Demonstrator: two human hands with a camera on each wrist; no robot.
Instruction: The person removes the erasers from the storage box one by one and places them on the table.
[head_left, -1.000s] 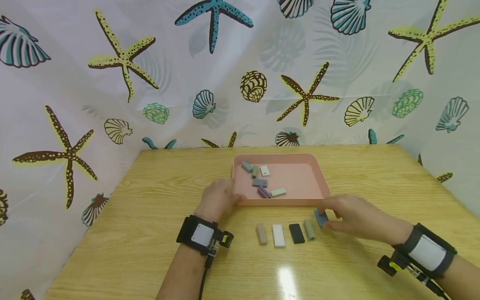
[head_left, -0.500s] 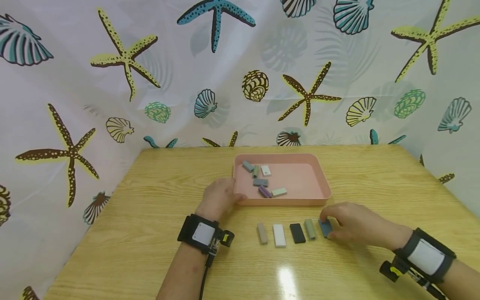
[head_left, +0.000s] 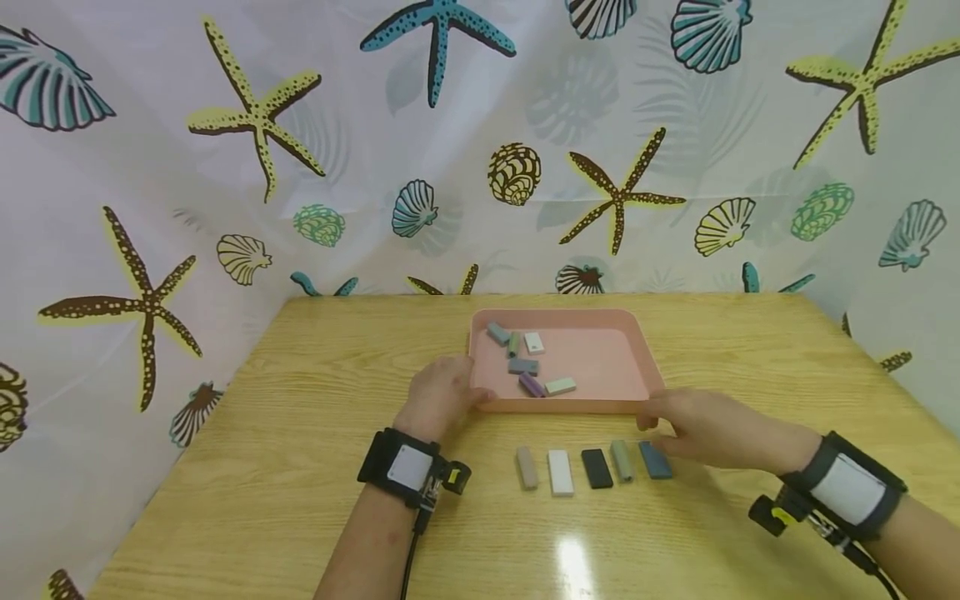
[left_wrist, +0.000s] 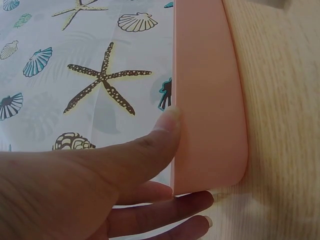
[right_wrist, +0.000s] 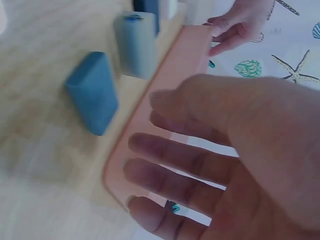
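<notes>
My left hand (head_left: 440, 395) holds the pink tray (head_left: 566, 407) at its front left corner; in the left wrist view the thumb lies on the rim and the fingers (left_wrist: 185, 202) reach round the corner. Near the front right corner is my right hand (head_left: 708, 429), its fingers loosely bent and holding nothing. Just below it on the table lies a small blue rectangular block (head_left: 656, 460), seen whole in the right wrist view. It ends a row with a green block (head_left: 622, 461), a black block (head_left: 597, 469), a white block (head_left: 560, 473) and a beige block (head_left: 527, 468).
Inside the tray, toward its left, lie several more small blocks, among them a purple one (head_left: 532, 384), a white one (head_left: 534, 342) and a pale green one (head_left: 560, 386). A patterned curtain (head_left: 450, 158) hangs behind the wooden table (head_left: 337, 467).
My right hand has set the blue block down at the right end of the row, let go of it and moved up to the tray's corner. The left hand stays on the tray.
</notes>
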